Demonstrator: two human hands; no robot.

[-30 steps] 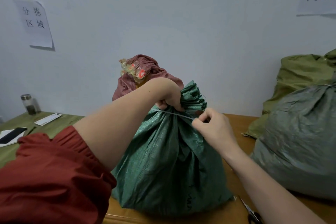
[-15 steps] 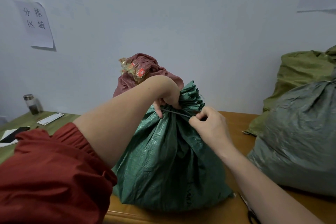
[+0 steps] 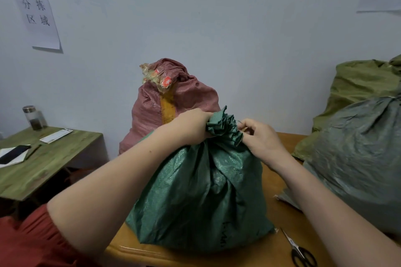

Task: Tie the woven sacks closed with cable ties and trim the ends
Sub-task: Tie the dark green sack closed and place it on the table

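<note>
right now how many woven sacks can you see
4: dark green woven sack in the middle, pink woven sack behind it, grey-green woven sack at right, olive woven sack behind that. Others may lie off-frame.

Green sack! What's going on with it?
A person is tying the green sack shut on the table. The left hand grips its bunched neck. The right hand pinches beside the neck, seemingly on the tie, which barely shows. Scissors lie on the table near the sack, untouched, so nothing is trimmed yet. A pink sack stands behind.
</note>
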